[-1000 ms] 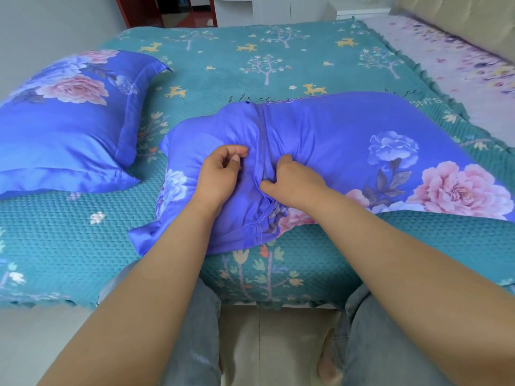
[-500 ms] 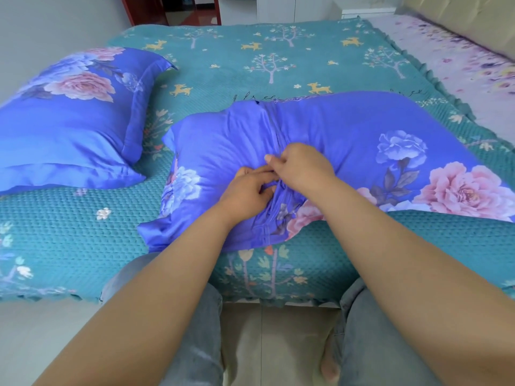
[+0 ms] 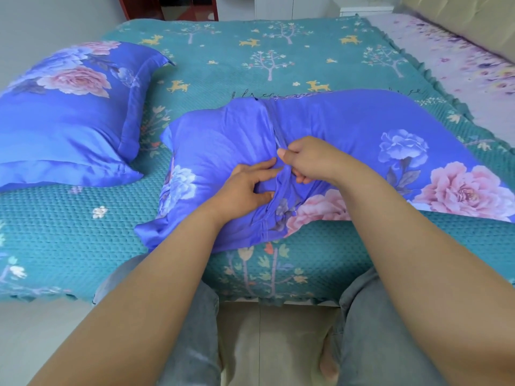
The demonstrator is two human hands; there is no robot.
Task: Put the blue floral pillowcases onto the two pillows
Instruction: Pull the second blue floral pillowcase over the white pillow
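Head cam: I see left hand (image 3: 245, 185) now flat on pillowcase (image 3: 348, 129), right hand (image 3: 309, 160) pinching seam; closing up 2nd pillow.

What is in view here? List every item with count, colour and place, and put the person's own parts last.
near pillow: one, blue floral case, front edge of the bed, under both hands
far pillow: one, blue floral case, left side of the bed
bedspread: one, teal with trees and deer, covering the bed
pale floral sheet: one, pinkish, far right
floor: pale, below the bed edge
legs: two, grey trousers, bottom
left hand: fingers extended on the case
right hand: pinching the case's seam
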